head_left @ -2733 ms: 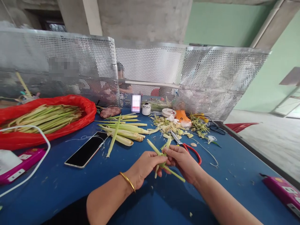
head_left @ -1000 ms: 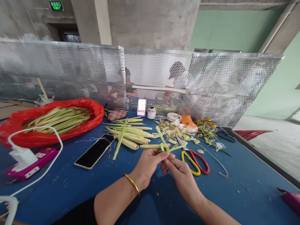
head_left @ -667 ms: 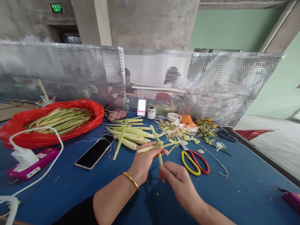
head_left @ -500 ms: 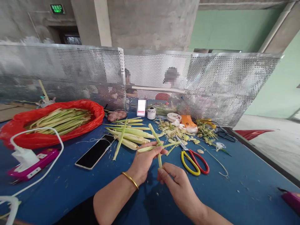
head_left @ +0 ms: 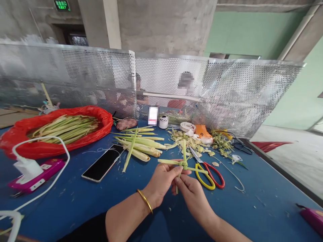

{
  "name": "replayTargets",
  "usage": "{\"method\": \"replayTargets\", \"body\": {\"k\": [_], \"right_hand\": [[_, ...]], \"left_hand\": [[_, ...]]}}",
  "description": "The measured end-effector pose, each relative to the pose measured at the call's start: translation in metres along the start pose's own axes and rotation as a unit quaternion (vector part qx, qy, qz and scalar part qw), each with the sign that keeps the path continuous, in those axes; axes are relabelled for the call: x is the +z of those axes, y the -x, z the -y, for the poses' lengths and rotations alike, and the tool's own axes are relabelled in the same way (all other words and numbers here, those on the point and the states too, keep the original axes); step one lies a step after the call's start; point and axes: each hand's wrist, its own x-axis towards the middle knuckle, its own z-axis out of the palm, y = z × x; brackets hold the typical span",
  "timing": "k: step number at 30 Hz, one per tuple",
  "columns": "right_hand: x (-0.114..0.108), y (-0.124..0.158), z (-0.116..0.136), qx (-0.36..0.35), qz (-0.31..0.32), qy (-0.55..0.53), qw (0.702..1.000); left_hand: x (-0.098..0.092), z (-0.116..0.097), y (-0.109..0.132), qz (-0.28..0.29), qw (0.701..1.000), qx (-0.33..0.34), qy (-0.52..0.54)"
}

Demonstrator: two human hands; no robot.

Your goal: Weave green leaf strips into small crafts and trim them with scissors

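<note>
Between my hands is a cross of pale green leaf strips, folded into a small knot at its middle, with ends sticking out on several sides. My left hand pinches it close to the knot, thumb on top. Just below, my right hand closes thumb and fingers on the strip end that points toward me. Some fingertips are hidden behind the strips. To the right lie scissors with one yellow and one red handle. Loose husk-like leaves lie beyond my left hand.
A red plastic bag full of long strips sits at left, near a black phone and a magenta power strip. Leaf scraps and an orange packet lie behind. A perforated metal screen borders the table, people beyond it.
The leaf cross has moved right and toward me and has turned, so one arm points away and one left. My right hand has come up closer to the knot and my left hand.
</note>
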Motion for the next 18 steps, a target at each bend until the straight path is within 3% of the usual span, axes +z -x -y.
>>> {"method": "replayTargets", "body": {"k": [9,14,16,18], "right_hand": [[0.013,0.009,-0.003,-0.024,-0.007,0.186,0.982],[-0.003,0.008,0.027,-0.119,-0.004,0.298,0.947],[-0.021,-0.002,0.045,-0.133,-0.064,0.284,0.947],[-0.039,-0.019,0.056,-0.075,-0.140,0.253,0.954]], "left_hand": [[0.002,0.000,0.000,-0.101,0.995,0.004,-0.013],[-0.007,-0.019,-0.003,-0.072,0.997,0.017,-0.003],[-0.011,-0.027,-0.002,-0.045,0.998,0.023,-0.022],[-0.016,-0.032,-0.001,-0.009,0.999,0.011,-0.043]]}}
